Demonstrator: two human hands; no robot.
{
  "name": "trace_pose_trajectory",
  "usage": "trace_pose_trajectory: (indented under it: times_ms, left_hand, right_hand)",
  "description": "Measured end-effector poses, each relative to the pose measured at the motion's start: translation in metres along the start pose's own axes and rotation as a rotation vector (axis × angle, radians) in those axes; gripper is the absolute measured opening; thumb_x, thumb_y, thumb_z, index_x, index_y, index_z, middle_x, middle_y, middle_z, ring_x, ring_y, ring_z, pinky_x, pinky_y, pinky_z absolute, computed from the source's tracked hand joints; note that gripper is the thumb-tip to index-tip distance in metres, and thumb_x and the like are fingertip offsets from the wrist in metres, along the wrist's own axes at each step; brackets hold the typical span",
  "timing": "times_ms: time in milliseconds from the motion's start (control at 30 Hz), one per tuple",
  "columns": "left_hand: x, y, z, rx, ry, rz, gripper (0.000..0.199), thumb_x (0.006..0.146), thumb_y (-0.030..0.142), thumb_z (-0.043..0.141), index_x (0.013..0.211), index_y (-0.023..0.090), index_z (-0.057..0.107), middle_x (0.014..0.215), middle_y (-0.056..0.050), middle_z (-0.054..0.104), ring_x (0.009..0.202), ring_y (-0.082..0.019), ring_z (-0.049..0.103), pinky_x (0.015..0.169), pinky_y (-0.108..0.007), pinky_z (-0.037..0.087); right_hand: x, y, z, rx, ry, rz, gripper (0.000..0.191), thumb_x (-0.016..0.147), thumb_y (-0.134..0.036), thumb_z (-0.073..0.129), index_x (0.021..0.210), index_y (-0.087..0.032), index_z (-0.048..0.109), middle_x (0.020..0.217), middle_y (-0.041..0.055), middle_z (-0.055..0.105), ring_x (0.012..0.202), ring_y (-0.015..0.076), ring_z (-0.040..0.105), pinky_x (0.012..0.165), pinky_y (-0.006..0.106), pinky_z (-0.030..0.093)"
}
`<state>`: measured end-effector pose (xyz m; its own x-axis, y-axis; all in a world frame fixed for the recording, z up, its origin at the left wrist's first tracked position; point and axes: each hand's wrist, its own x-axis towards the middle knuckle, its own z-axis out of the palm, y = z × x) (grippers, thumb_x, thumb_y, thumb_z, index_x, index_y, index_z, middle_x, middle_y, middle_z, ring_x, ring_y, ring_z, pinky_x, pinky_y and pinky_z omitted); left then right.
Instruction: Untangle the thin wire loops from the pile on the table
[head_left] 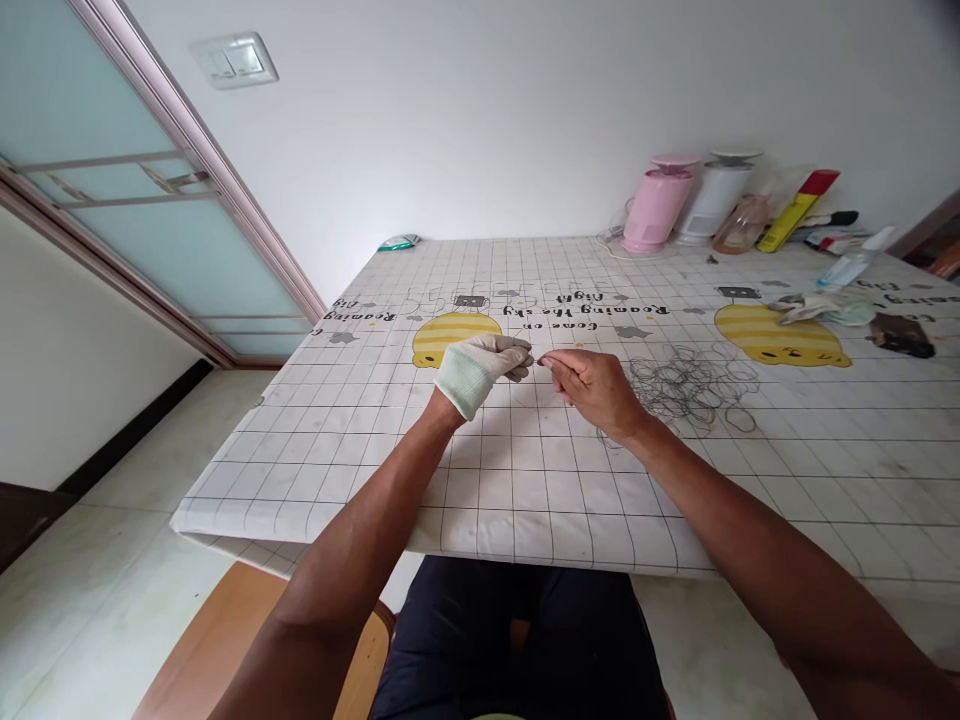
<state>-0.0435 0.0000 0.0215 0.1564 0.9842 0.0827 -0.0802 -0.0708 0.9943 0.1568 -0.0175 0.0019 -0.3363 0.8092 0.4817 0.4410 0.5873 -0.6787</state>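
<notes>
My left hand (491, 367), in a pale knitted work glove, is closed in a pinch above the tablecloth. Close by on its right, my bare right hand (589, 385) pinches thumb against forefinger, and the two sets of fingertips almost meet. Whatever lies between the fingers is too thin and small to make out. A tangled pile of thin dark wire-like rings (694, 390) lies beside and partly behind my right hand. Farther back, beyond my left hand, a row of similar faint thin loops (427, 300) rests on the cloth.
A checked tablecloth (300, 480) covers the table. Along the wall stand a pink device (658, 208), a white device (712, 200) and a red-and-yellow can (796, 212). To the right are a crumpled glove (832, 306), a clear spray bottle (851, 262) and a dark box (902, 335).
</notes>
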Motion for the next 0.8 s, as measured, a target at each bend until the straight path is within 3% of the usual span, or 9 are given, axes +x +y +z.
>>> trace_pose_trajectory:
  times_ms: [200, 467, 600, 800]
  left_hand:
    - [0.001, -0.001, -0.005, -0.004, -0.033, -0.039, 0.011, 0.085, 0.021, 0.073, 0.089, 0.011, 0.076, 0.083, -0.008, 0.075, 0.070, -0.015, 0.068, 0.073, -0.032, 0.059]
    - [0.009, -0.011, -0.012, -0.072, -0.091, -0.028, 0.018, 0.087, 0.026, 0.071, 0.095, 0.011, 0.075, 0.086, -0.007, 0.074, 0.073, -0.014, 0.068, 0.073, -0.030, 0.057]
    - [0.008, -0.010, -0.012, -0.039, -0.087, -0.029, 0.015, 0.087, 0.025, 0.069, 0.093, 0.011, 0.075, 0.085, -0.007, 0.074, 0.070, -0.013, 0.068, 0.072, -0.030, 0.058]
    - [0.003, 0.000, -0.007, 0.049, -0.053, 0.007, 0.014, 0.087, 0.022, 0.069, 0.089, 0.011, 0.076, 0.085, -0.008, 0.075, 0.071, -0.014, 0.068, 0.071, -0.029, 0.058]
  right_hand:
    - [0.002, 0.004, -0.001, -0.130, 0.047, -0.161, 0.038, 0.109, -0.042, 0.046, 0.087, -0.021, 0.069, 0.067, 0.0004, 0.059, 0.063, 0.0159, 0.056, 0.064, 0.031, 0.045]
    - [0.002, 0.009, -0.005, -0.091, 0.004, -0.130, 0.027, 0.108, -0.033, 0.049, 0.104, -0.020, 0.073, 0.076, 0.0000, 0.066, 0.058, 0.0119, 0.059, 0.056, 0.025, 0.047]
    - [0.001, 0.010, -0.003, -0.148, 0.040, -0.190, 0.030, 0.109, -0.029, 0.046, 0.096, -0.019, 0.071, 0.071, -0.0005, 0.063, 0.059, 0.0122, 0.058, 0.063, 0.027, 0.047]
    - [0.001, 0.007, 0.000, -0.212, 0.096, -0.211, 0.035, 0.108, -0.032, 0.046, 0.080, -0.020, 0.063, 0.063, -0.0009, 0.056, 0.058, 0.0134, 0.052, 0.061, 0.029, 0.041]
